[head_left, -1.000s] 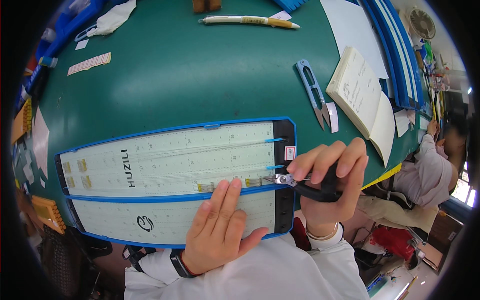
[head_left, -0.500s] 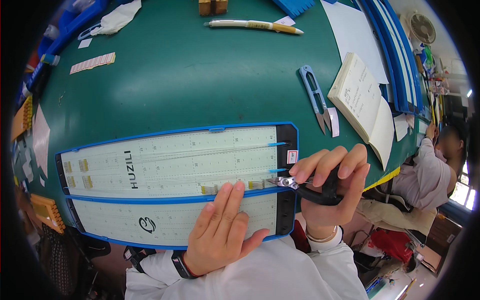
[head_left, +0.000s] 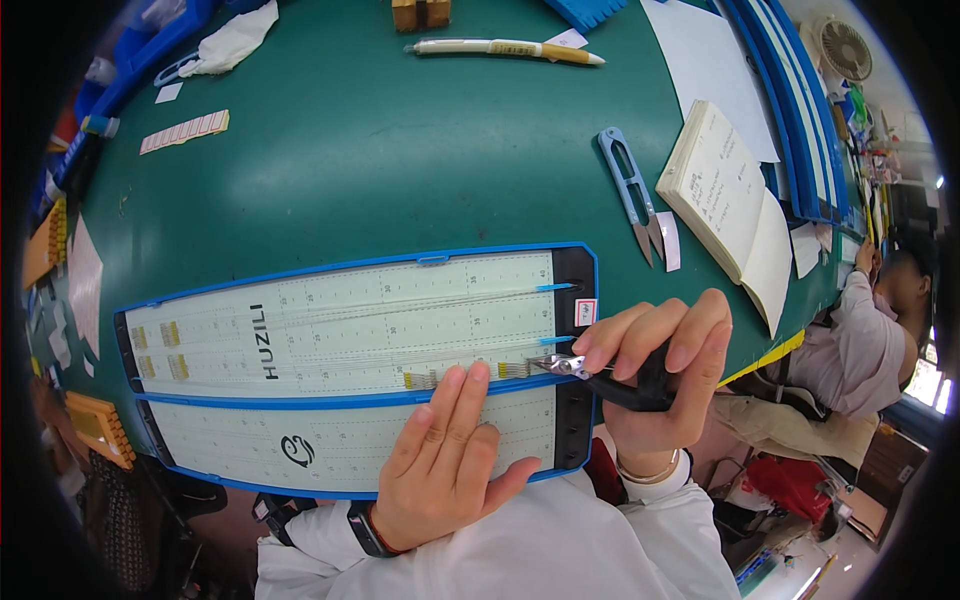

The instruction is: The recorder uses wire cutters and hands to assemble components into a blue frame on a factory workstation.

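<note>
A long blue-edged case [head_left: 350,440] lies open, its pale panels printed with a ruled scale. Fine lines run along the far panel and end in light-blue sleeves [head_left: 553,287] at the right. My left hand [head_left: 440,480] lies flat on the case, two fingertips pressing beside a row of small yellow-tipped wire pieces [head_left: 420,381]. In my right hand [head_left: 665,400] are small black-handled pliers [head_left: 562,366]. Their metal jaws point left, close to a second yellow-tipped row [head_left: 512,370]; whether they grip anything is too small to tell. Several similar rows [head_left: 175,335] sit at the left end.
Blue thread snips [head_left: 628,185], an open notebook [head_left: 715,190] and white paper [head_left: 705,70] lie at the right. A pen [head_left: 505,48] and a wooden block [head_left: 421,13] are at the back. Label strips [head_left: 185,132] lie far left. Another person [head_left: 870,350] sits at the right.
The pliers in my right hand have shifted very slightly left. My left hand stays where it was on the case.
</note>
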Demonstrator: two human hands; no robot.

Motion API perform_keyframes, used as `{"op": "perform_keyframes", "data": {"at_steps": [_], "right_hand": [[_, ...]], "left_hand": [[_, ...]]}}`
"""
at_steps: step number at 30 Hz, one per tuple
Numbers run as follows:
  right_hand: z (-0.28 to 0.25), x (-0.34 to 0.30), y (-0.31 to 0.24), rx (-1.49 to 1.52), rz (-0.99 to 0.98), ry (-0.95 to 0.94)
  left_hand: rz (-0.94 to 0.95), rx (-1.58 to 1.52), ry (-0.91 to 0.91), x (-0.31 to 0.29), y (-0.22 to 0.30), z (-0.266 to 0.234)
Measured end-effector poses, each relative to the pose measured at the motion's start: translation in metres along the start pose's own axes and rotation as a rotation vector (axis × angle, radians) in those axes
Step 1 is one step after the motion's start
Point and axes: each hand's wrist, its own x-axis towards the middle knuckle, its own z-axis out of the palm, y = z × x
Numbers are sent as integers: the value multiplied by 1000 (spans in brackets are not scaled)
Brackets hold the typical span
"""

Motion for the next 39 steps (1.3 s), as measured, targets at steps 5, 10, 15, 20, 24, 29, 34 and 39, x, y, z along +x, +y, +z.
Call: {"op": "perform_keyframes", "data": {"at_steps": [5,10,15,20,24,29,34,39], "right_hand": [[-2,-1,1,2,1,-1],[-1,0,2,9,0,-13],[0,-1,-2,74,-5,86],[-1,-1,2,18,-2,34],[-1,-2,0,-4,5,23],[2,-1,1,40,-7,43],[2,-1,1,37,17,49],[-2,-1,-1,5,19,22]], "left_hand": [[-28,31,23,7,2,-4],[-37,-4,9,5,2,-5],[-39,10,23,8,3,-4],[-35,17,27,6,2,-2],[-31,9,32,5,1,-3],[-14,-25,-1,1,0,-1],[-15,-31,5,1,1,0],[-14,-37,8,2,1,1]]}}
